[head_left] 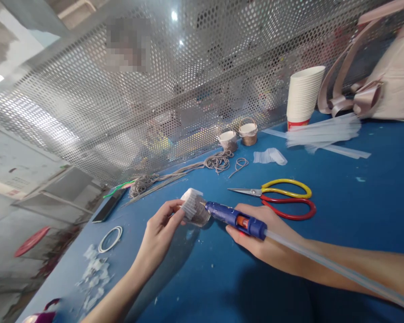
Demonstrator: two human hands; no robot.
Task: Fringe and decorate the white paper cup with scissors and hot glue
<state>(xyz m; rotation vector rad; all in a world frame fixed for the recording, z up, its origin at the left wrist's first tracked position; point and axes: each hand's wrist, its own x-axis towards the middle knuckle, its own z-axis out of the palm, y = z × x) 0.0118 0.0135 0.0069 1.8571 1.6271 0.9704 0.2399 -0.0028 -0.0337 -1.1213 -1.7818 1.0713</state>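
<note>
My left hand (160, 233) is closed around the side of a small white cup (199, 216), which lies tilted over the blue table. A pleated translucent strip (190, 206) covers part of its side, and a greyish-brown band wraps the lower part. In my right hand (272, 235) is a blue hot glue gun (220, 211), its nozzle at the cup's wall beside the strip. From the gun's rear a long clear glue stick (326, 259) runs back over my right forearm. Just beyond my right hand lie scissors (257, 193) with one yellow and one red handle.
Two small cord-wrapped cups (249, 138) stand by the perforated metal screen (175, 89), near grey cord (218, 161). Pleated pieces (270, 156), clear strips (326, 132), stacked paper cups (305, 96) and a pink bag (395, 85) lie right. A phone (109, 206), white ring (110, 239) and scraps (96, 273) lie left.
</note>
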